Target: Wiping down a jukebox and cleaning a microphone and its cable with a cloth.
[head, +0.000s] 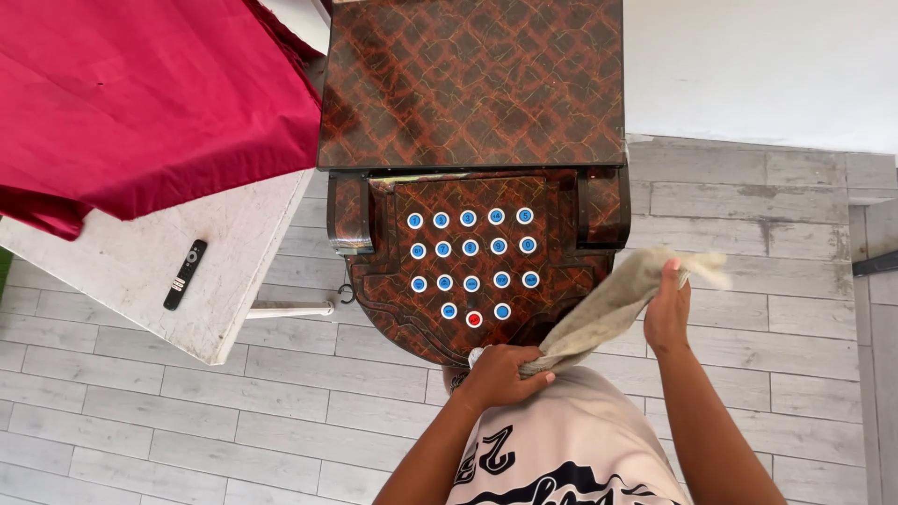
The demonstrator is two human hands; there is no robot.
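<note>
Cloth [608, 304], beige, is stretched between both hands at lower centre of frame. Left hand [499, 374] has its grip clamped on one bunched end; right hand [666, 313] has its grip closed on the other. Cloth hangs just before the dark patterned cabinet [472, 84] with blue round caps [470, 247]. White counter [140, 271], upper left, carries a black remote [185, 274].

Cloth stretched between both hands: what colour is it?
Beige-grey cloth, plain, no pattern; clearest in the head view.

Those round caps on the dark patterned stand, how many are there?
18 caps on the stand: three rows of five, then three at the front, the middle one red. None looks hidden by the cloth.
</note>
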